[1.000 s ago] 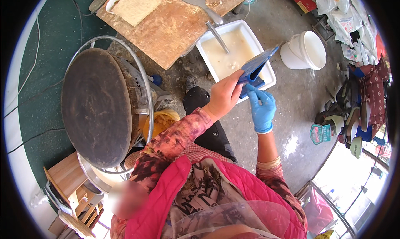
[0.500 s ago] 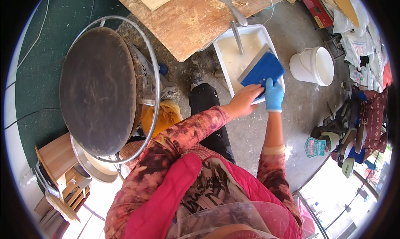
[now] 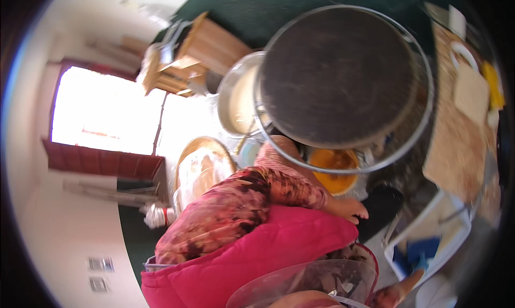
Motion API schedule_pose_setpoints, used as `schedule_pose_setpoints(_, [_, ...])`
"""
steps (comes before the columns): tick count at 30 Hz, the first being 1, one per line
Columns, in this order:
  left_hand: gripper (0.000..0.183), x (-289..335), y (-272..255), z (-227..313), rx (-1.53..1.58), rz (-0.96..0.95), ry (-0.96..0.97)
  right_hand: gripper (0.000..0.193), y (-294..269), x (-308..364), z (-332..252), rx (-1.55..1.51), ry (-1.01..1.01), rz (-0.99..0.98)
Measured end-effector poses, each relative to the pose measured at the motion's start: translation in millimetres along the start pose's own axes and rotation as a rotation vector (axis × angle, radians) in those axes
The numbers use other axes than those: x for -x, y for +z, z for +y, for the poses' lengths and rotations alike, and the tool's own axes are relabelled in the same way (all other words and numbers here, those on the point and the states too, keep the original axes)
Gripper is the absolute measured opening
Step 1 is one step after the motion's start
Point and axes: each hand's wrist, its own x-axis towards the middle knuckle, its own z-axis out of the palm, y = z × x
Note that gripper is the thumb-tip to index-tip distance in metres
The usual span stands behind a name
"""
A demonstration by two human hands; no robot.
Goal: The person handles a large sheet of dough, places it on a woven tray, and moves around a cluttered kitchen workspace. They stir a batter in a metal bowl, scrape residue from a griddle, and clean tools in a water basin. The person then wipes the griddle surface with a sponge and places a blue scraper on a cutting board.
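My bare left hand (image 3: 347, 209) hangs over the dark trouser leg, fingers loosely bent and apart, with nothing visible in it. At the lower right, my right hand (image 3: 421, 264) in a light blue glove grips a flat blue scraper (image 3: 422, 248). The scraper lies over the white rectangular tub (image 3: 464, 228), which holds cloudy pale liquid, and part of it is blurred. Beyond my left hand stands a large round dark griddle (image 3: 338, 77) ringed by a metal rail (image 3: 427, 112). Below its rim is a yellow bucket (image 3: 351, 185) with orange-brown contents.
A wide basin of pale batter (image 3: 241, 101) stands left of the griddle, near a wooden cabinet (image 3: 220, 42). A round woven tray (image 3: 206, 144) with plastic over it sits nearer me. On the right is a worn wooden board (image 3: 450, 152) bearing a pale slab (image 3: 472, 96).
My view has swung left, bringing the griddle to the middle. My left hand has come off the scraper and back toward my leg; my right hand stays at the scraper over the tub.
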Motion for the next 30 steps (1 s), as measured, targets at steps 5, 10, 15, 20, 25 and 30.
schedule_pose_setpoints(5, [0.036,23.1,-5.6,-4.8,0.111,0.020,-0.130,0.041,-1.8,-6.0,-21.7,0.140,-0.021,0.101])
schedule_pose_setpoints(10, [0.034,33.3,-17.2,4.2,0.009,0.117,-0.127,0.043,3.5,51.2,-62.2,0.253,-0.259,0.064])
schedule_pose_setpoints(15, [0.035,34.3,-19.6,17.5,0.018,0.058,-0.233,0.043,-13.2,84.5,-35.2,0.605,-0.544,0.041])
schedule_pose_setpoints(20, [0.035,35.4,-35.8,23.4,0.156,0.067,-0.291,0.050,21.8,20.8,-39.4,0.708,-0.051,0.190])
schedule_pose_setpoints(25, [0.034,38.7,-30.0,15.2,0.201,0.115,-0.239,0.045,34.3,57.3,-77.3,0.473,-0.093,0.234])
schedule_pose_setpoints(30, [0.032,39.3,-25.3,9.3,0.241,0.116,-0.281,0.043,25.4,122.8,-82.0,0.412,-0.219,0.369])
